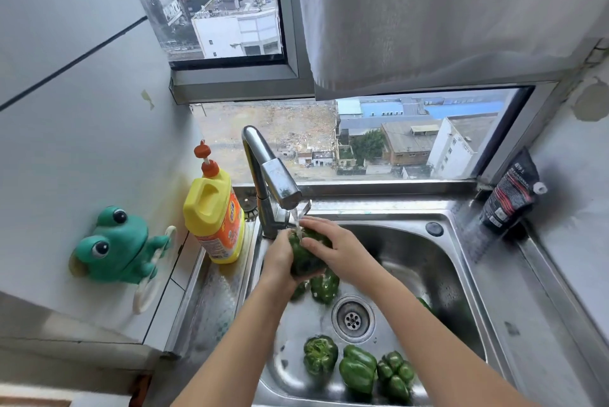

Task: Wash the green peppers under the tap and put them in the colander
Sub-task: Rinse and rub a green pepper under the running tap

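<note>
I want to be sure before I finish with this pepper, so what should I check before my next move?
1. Water from the tap hits the held pepper: ok.
2. The left hand and right hand both hold it: ok.
3. Pepper rinsed all round: cannot tell.
4. The colander within sight: not ok, none in view.
5. The sink emptied of other peppers: not ok, several lie there.

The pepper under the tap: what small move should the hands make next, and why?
Probably turn the pepper a little under the stream. That stream seems to strike only its top, while the left hand cups it from below and the right hand grips its side, so the lower faces look unrinsed.
</note>
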Demonstrator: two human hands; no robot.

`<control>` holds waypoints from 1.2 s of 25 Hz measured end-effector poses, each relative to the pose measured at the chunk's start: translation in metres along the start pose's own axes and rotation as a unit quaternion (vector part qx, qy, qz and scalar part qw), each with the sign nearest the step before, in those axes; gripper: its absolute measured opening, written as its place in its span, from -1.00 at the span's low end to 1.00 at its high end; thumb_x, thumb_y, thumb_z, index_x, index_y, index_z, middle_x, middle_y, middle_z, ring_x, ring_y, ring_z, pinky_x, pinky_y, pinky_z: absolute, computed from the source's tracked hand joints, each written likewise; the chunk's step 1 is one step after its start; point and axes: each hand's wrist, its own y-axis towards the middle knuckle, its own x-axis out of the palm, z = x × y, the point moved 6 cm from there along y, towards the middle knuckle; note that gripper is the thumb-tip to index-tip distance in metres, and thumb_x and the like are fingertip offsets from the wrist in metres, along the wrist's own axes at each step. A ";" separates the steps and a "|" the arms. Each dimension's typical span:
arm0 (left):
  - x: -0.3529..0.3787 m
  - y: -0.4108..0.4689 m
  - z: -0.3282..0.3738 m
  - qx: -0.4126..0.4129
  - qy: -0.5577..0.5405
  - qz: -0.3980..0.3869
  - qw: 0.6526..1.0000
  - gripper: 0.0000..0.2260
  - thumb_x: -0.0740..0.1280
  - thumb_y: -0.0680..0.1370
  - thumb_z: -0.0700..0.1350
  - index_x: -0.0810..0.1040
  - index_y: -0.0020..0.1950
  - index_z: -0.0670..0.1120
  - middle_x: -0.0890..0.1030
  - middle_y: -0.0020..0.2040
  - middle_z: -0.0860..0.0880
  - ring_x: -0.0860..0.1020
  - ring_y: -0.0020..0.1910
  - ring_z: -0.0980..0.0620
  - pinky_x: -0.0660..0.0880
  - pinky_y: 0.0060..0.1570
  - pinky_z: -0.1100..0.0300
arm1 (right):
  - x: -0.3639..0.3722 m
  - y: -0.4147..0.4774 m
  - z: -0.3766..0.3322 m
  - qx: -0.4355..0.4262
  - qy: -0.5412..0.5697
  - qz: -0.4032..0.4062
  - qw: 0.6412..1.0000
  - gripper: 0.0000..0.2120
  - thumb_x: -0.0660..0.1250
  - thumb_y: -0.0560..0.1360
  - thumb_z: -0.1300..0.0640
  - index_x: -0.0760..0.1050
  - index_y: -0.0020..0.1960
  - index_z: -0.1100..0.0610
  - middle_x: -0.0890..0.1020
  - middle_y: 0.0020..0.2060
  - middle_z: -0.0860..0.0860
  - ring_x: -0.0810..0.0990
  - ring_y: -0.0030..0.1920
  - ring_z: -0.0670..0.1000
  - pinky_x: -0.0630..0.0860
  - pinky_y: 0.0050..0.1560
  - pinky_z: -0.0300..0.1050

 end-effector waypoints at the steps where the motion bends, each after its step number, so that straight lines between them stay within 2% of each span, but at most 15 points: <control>1: -0.002 0.000 0.005 -0.002 0.023 0.000 1.000 -0.74 0.14 0.56 -0.06 0.59 0.01 -0.11 0.63 -0.02 -0.24 0.62 -0.07 -0.22 0.59 -0.10 -0.16 | 0.000 -0.001 0.000 -0.007 0.029 -0.010 0.999 -0.68 0.32 0.53 0.06 0.50 0.28 -0.09 0.44 0.36 -0.14 0.36 0.33 -0.20 0.28 0.38 -0.22; 4: -0.006 -0.004 0.018 0.018 0.045 0.025 0.998 -0.76 0.14 0.54 -0.10 0.59 -0.13 -0.11 0.63 -0.15 -0.21 0.60 -0.20 -0.18 0.57 -0.11 -0.10 | -0.005 0.000 0.003 -0.019 0.070 0.064 0.995 -0.73 0.44 0.44 0.09 0.62 0.13 -0.09 0.48 0.34 -0.11 0.42 0.34 -0.13 0.34 0.40 -0.11; 6: -0.006 -0.006 0.023 0.053 0.028 0.054 0.997 -0.73 0.12 0.58 -0.08 0.55 -0.16 -0.12 0.60 -0.21 -0.19 0.58 -0.25 -0.16 0.57 -0.12 -0.09 | -0.004 0.002 0.004 -0.012 0.139 0.096 0.986 -0.77 0.49 0.36 0.11 0.67 -0.01 -0.11 0.54 0.24 -0.09 0.51 0.26 -0.07 0.46 0.30 0.03; 8: -0.006 -0.006 0.023 0.069 0.034 0.067 0.995 -0.71 0.10 0.59 -0.03 0.54 -0.16 -0.11 0.60 -0.17 -0.19 0.59 -0.22 -0.16 0.57 -0.13 -0.10 | 0.000 0.005 0.004 -0.002 0.189 0.080 0.979 -0.79 0.48 0.35 0.14 0.66 -0.08 -0.12 0.55 0.20 -0.09 0.54 0.22 -0.04 0.51 0.22 0.11; 11: -0.008 -0.008 0.020 0.030 0.091 0.040 0.995 -0.74 0.10 0.57 -0.05 0.54 -0.12 -0.11 0.60 -0.10 -0.23 0.60 -0.15 -0.21 0.58 -0.16 -0.11 | 0.000 0.007 0.005 0.003 0.168 0.015 0.986 -0.81 0.45 0.42 0.15 0.61 -0.05 -0.12 0.56 0.21 -0.06 0.53 0.22 -0.06 0.48 0.28 0.09; 14: -0.009 -0.008 0.020 0.017 0.149 0.020 0.988 -0.75 0.11 0.57 -0.06 0.55 -0.10 -0.10 0.58 -0.03 -0.24 0.59 -0.04 -0.25 0.58 -0.07 -0.20 | 0.003 0.007 0.009 0.019 0.128 -0.021 0.991 -0.87 0.43 0.44 0.09 0.54 -0.05 -0.07 0.59 0.14 -0.06 0.55 0.16 -0.07 0.48 0.26 0.07; 16: -0.004 -0.007 0.017 0.016 0.089 0.004 0.996 -0.76 0.13 0.56 -0.07 0.56 -0.10 -0.10 0.61 -0.11 -0.20 0.61 -0.11 -0.19 0.61 -0.16 -0.11 | 0.006 0.005 0.006 -0.005 0.100 0.050 0.994 -0.89 0.35 0.50 0.03 0.49 0.01 -0.02 0.58 0.07 -0.07 0.54 0.09 -0.08 0.48 0.21 -0.02; 18: 0.002 -0.003 0.007 -0.036 -0.041 -0.037 0.998 -0.76 0.18 0.54 -0.01 0.58 -0.09 -0.09 0.64 -0.21 -0.14 0.62 -0.18 -0.12 0.60 -0.28 0.04 | 0.008 0.002 -0.004 -0.066 0.037 0.137 0.988 -0.79 0.21 0.56 0.02 0.50 0.15 0.00 0.56 0.09 -0.13 0.50 0.11 -0.14 0.41 0.23 -0.26; 20: 0.008 -0.006 0.001 -0.082 -0.124 -0.077 0.986 -0.70 0.29 0.50 0.12 0.61 -0.03 -0.10 0.66 -0.16 -0.13 0.62 -0.10 -0.11 0.61 -0.25 0.05 | 0.007 -0.001 -0.006 -0.108 -0.043 0.187 0.975 -0.69 0.11 0.58 0.02 0.53 0.21 0.04 0.55 0.13 -0.15 0.47 0.13 -0.21 0.31 0.19 -0.46; 22: 0.013 -0.006 0.000 -0.049 -0.096 -0.095 0.990 -0.65 0.37 0.45 0.15 0.61 0.01 -0.12 0.66 -0.10 -0.15 0.62 -0.07 -0.12 0.59 -0.22 0.02 | 0.000 -0.003 -0.004 -0.103 -0.036 0.232 0.966 -0.65 0.06 0.59 -0.02 0.55 0.18 0.05 0.61 0.08 -0.11 0.53 0.08 -0.18 0.40 0.12 -0.38; 24: 0.011 -0.004 0.002 0.051 -0.033 -0.059 0.996 -0.66 0.38 0.44 0.13 0.60 0.00 -0.12 0.67 -0.13 -0.13 0.64 -0.14 -0.08 0.58 -0.25 0.05 | -0.002 -0.001 -0.001 -0.020 0.033 0.253 0.967 -0.64 0.07 0.60 -0.03 0.59 0.09 0.10 0.65 -0.04 -0.05 0.59 0.01 -0.08 0.50 0.10 -0.15; 25: 0.011 -0.006 0.005 0.108 -0.007 -0.050 0.993 -0.61 0.41 0.40 0.14 0.60 0.03 -0.14 0.67 -0.12 -0.13 0.66 -0.14 -0.08 0.59 -0.22 0.05 | -0.003 0.005 0.005 0.063 0.094 0.242 0.964 -0.64 0.09 0.60 -0.03 0.60 0.02 0.13 0.66 -0.09 0.01 0.60 -0.01 0.00 0.52 0.10 -0.04; 26: 0.011 -0.008 0.008 0.163 0.019 -0.048 0.985 -0.53 0.46 0.34 0.16 0.59 0.08 -0.14 0.67 -0.09 -0.14 0.66 -0.09 -0.09 0.61 -0.15 0.02 | -0.003 0.012 0.014 0.164 0.175 0.214 0.947 -0.66 0.13 0.59 -0.03 0.60 -0.05 0.15 0.66 -0.11 0.08 0.61 -0.02 0.07 0.53 0.10 0.04; 28: 0.010 -0.016 0.014 0.253 0.069 -0.050 0.964 -0.51 0.50 0.26 0.18 0.60 0.08 -0.05 0.68 -0.06 -0.11 0.65 -0.02 -0.08 0.61 -0.08 0.06 | 0.002 0.018 0.021 0.338 0.327 0.102 0.877 -0.74 0.25 0.53 -0.01 0.59 -0.06 0.17 0.66 -0.11 0.16 0.63 -0.05 0.15 0.57 0.08 0.09; 30: 0.008 -0.026 0.020 0.308 0.089 -0.052 0.946 -0.62 0.44 0.25 0.15 0.61 0.01 0.06 0.68 -0.12 0.01 0.65 -0.08 0.06 0.59 -0.17 0.22 | 0.002 0.024 0.019 0.367 0.387 0.043 0.845 -0.76 0.31 0.48 0.04 0.61 0.01 0.18 0.66 -0.11 0.17 0.64 -0.07 0.16 0.61 0.00 0.08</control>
